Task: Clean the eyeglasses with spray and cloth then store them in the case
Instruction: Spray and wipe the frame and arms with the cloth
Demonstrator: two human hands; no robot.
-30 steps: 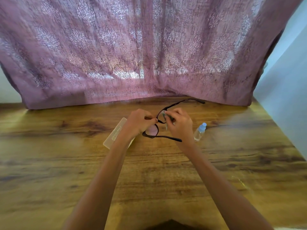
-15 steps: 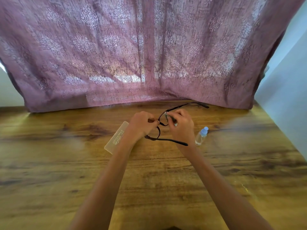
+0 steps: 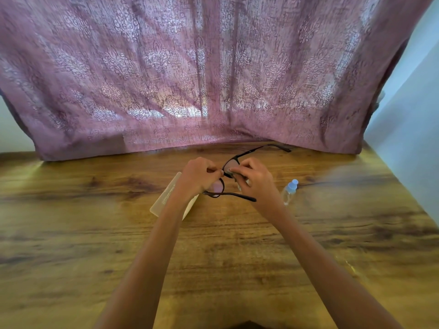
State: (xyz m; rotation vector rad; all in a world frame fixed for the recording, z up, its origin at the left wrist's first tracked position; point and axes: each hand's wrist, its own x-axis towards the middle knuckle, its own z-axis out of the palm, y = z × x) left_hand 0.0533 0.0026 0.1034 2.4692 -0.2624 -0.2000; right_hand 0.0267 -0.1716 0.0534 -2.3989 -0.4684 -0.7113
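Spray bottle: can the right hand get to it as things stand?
Probably yes. The spray bottle stands on the table just right of the right hand, with nothing between them. But that hand is pinching the eyeglasses, so it would have to let go first.

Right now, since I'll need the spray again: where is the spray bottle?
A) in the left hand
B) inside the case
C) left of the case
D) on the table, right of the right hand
D: the spray bottle sits on the table just right of the right hand, which holds the eyeglasses.
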